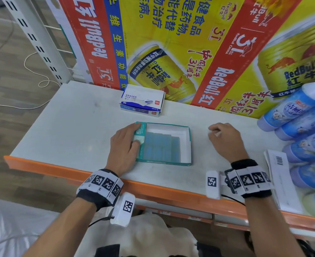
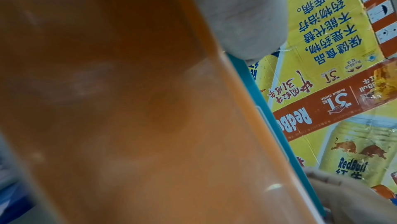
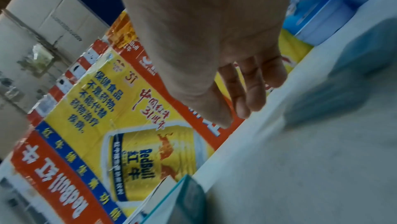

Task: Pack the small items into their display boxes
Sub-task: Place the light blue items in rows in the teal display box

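An open teal display box [image 1: 187, 145] lies in the middle of the white shelf, with several blue wrapped items [image 1: 161, 145] flat inside it. My left hand [image 1: 124, 145] holds the box's left side: the index finger lies along the printed flap and the thumb presses on a pale item [image 1: 139, 140] just inside. In the left wrist view the thumb [image 2: 247, 17] and fingers [image 2: 352, 198] touch the teal edge [image 2: 270, 119]. My right hand [image 1: 224, 140] rests on the shelf to the right of the box, fingers loosely bent with their tips [image 3: 247, 98] on the surface and nothing seen in them.
A blue and white eraser carton [image 1: 142, 102] stands behind the teal box, against large yellow and red drink cartons [image 1: 190, 52]. Blue bottles [image 1: 305, 127] and a barcoded paper [image 1: 281, 175] fill the right end. The shelf has an orange front edge [image 1: 64, 169].
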A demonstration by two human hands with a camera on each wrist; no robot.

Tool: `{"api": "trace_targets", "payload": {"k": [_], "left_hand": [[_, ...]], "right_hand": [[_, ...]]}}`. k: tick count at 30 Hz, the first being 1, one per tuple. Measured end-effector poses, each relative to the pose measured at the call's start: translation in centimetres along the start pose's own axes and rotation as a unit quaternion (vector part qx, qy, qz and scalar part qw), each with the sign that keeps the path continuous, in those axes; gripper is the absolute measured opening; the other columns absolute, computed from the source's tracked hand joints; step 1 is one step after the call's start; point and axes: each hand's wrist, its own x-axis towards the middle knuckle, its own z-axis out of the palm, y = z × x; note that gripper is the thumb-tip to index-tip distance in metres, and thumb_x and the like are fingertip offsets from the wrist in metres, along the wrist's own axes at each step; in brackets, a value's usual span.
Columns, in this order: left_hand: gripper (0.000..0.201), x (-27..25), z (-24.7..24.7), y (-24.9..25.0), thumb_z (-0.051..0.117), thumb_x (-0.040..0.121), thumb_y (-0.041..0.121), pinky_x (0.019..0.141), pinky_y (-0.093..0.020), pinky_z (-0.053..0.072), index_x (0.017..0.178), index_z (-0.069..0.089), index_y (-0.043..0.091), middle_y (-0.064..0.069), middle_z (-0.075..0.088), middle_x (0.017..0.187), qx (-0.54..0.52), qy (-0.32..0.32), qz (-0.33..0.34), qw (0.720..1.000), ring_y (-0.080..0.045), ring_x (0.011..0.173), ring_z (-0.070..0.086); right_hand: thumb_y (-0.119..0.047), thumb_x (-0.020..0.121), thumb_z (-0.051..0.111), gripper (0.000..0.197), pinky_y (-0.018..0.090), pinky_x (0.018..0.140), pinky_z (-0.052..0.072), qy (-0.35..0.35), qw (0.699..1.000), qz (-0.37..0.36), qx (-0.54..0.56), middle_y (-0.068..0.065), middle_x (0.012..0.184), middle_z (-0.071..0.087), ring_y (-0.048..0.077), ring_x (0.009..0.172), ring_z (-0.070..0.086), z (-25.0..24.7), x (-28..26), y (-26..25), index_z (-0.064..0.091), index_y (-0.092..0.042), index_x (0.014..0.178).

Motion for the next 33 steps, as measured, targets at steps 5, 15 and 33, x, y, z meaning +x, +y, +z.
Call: {"api": "trace_targets", "payload": {"k": [5,15,33], "left_hand": [[0.05,0.0,0.1,-0.2,0.036,0.085,0.022,0.098,-0.027,0.024,0.134,0.045,0.019,-0.002,0.05,0.137,0.0,-0.001,0.0,1.0,-0.017,0.119,0.042],[0.051,0.1,0.2,-0.3,0.036,0.084,0.022,0.098,-0.028,0.025,0.134,0.046,0.019,-0.002,0.05,0.137,0.002,-0.002,-0.006,1.0,-0.018,0.118,0.043],[0.05,0.0,-0.1,0.1,0.036,0.084,0.022,0.1,-0.029,0.025,0.134,0.045,0.02,0.0,0.05,0.137,-0.001,-0.002,-0.009,1.0,-0.016,0.118,0.042]], "right_hand": [[-0.014,0.081,0.063,0.031,0.031,0.086,0.041,-0.041,0.993,0.096,-0.048,0.015,0.111,0.055,0.029,0.103,0.054,-0.9,-0.5,2.8,0.061,-0.011,0.112],[-0.01,0.08,0.067,0.012,0.024,0.07,0.035,-0.097,0.994,0.049,-0.009,0.003,0.088,0.056,0.021,0.086,0.054,-1.0,-0.6,1.9,0.063,-0.015,0.09],[-0.008,0.086,0.062,0.008,0.009,0.058,0.042,-0.172,0.968,-0.063,0.169,-0.001,0.079,0.061,0.011,0.065,0.058,1.1,-1.2,-5.0,0.061,-0.015,0.088]]}}
